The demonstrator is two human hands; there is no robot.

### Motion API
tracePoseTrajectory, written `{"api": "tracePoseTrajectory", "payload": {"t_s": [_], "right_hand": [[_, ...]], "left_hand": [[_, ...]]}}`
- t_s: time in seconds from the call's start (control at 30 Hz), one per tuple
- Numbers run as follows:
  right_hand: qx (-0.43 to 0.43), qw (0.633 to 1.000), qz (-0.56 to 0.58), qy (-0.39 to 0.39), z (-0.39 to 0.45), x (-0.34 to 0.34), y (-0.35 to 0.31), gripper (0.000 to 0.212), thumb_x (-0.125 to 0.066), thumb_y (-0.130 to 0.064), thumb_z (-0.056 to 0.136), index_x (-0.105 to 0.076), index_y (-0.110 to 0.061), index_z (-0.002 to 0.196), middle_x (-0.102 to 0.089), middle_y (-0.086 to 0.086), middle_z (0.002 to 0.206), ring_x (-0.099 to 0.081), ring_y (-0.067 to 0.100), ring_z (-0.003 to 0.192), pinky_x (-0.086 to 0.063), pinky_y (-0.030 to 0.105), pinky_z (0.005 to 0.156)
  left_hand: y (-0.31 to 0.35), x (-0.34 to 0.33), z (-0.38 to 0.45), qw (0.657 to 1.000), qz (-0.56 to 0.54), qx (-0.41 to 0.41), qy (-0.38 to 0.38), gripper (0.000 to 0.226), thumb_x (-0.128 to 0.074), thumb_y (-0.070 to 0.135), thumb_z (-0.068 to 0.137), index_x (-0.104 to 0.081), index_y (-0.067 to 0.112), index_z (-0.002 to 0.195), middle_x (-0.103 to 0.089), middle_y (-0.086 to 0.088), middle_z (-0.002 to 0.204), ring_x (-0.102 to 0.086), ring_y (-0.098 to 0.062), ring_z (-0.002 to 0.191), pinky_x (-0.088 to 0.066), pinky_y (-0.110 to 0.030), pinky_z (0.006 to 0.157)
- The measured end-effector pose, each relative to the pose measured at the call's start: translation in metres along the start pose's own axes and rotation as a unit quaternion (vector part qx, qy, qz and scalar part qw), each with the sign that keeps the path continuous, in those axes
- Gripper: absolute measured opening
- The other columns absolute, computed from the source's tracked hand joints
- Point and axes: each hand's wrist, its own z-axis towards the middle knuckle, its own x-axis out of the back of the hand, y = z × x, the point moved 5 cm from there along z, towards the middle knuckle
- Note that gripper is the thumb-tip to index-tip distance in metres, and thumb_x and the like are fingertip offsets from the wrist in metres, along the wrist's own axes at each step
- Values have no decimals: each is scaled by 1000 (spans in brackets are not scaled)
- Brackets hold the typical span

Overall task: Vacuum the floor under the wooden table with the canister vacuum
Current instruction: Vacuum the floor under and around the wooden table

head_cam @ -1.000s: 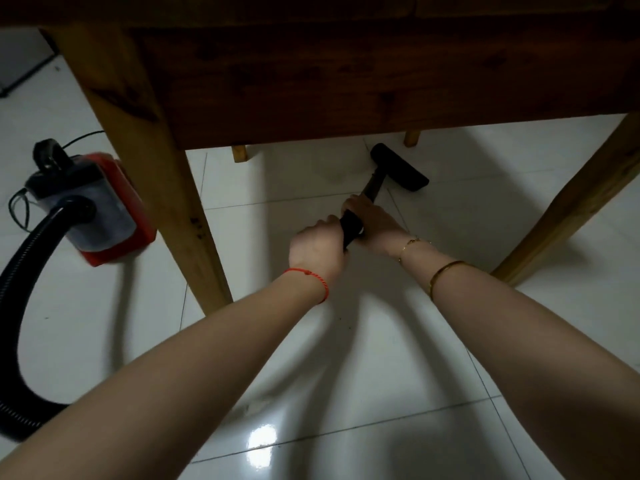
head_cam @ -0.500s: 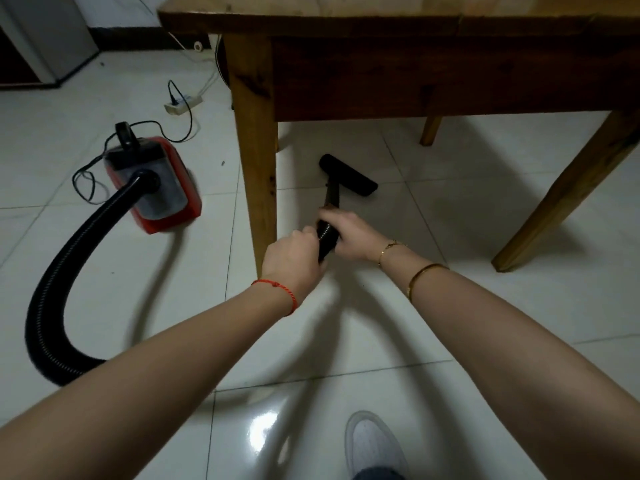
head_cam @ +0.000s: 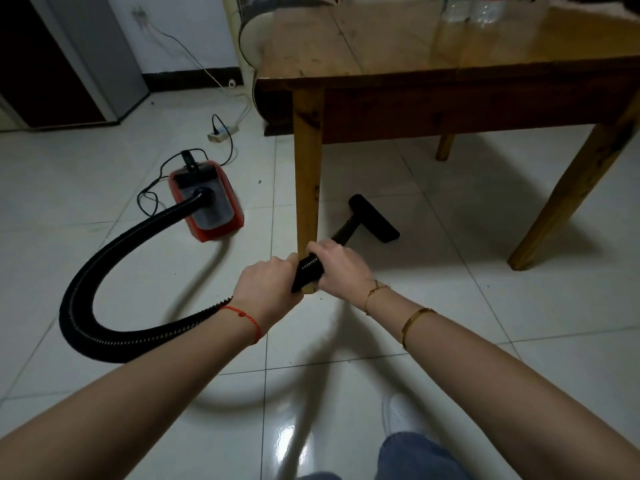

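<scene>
Gripping the black hose [head_cam: 309,269], both left hand [head_cam: 266,292] and right hand [head_cam: 341,268], fingers curled; nozzle [head_cam: 374,218] under wooden table [head_cam: 450,57].

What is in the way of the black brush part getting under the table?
Nothing visible blocks the nozzle; it already lies on the floor under the wooden table. The near table leg stands just left of the wand, close to both hands.

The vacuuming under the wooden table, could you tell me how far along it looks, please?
Set up: the red vacuum sits on the floor, its cord running to a power strip. In hand: the left hand and right hand grip the hose, and the floor nozzle sits on the tiles just inside the table's near leg. Left: the floor deeper under the table; how clean it is can't be judged.
</scene>
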Motion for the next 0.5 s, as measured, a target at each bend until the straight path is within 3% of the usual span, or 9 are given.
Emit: {"api": "tracePoseTrajectory", "payload": {"t_s": [0.2, 0.33, 0.5], "right_hand": [[-47, 998, -7, 47, -10, 2, 15, 30, -67, -23, 84, -51, -17, 108, -60, 6, 104, -61, 22, 93, -56, 31, 76], [-73, 994, -23, 75, -14, 6, 49, 27, -65, -22, 84, -52, -16, 106, -62, 6, 103, -58, 23, 100, -56, 32, 74], [-114, 990, -47, 76, -20, 19, 113, 25, -64, -20, 82, -50, -13, 102, -61, 7, 102, -55, 26, 100, -49, 32, 67]], "left_hand": [[14, 6, 6, 999, 18, -31, 6, 21, -48, 31, 92, -45, 19, 109, -58, -4, 84, -58, -26, 72, -35, -30, 57], [37, -4, 32, 999, 0, -52, 14, 20, -50, 33, 93, -47, 20, 108, -51, 1, 76, -55, -23, 66, -39, -29, 55], [88, -15, 73, 996, -35, -86, 11, 19, -51, 23, 91, -46, 17, 108, -63, -3, 88, -63, -26, 75, -40, -31, 56]]}}
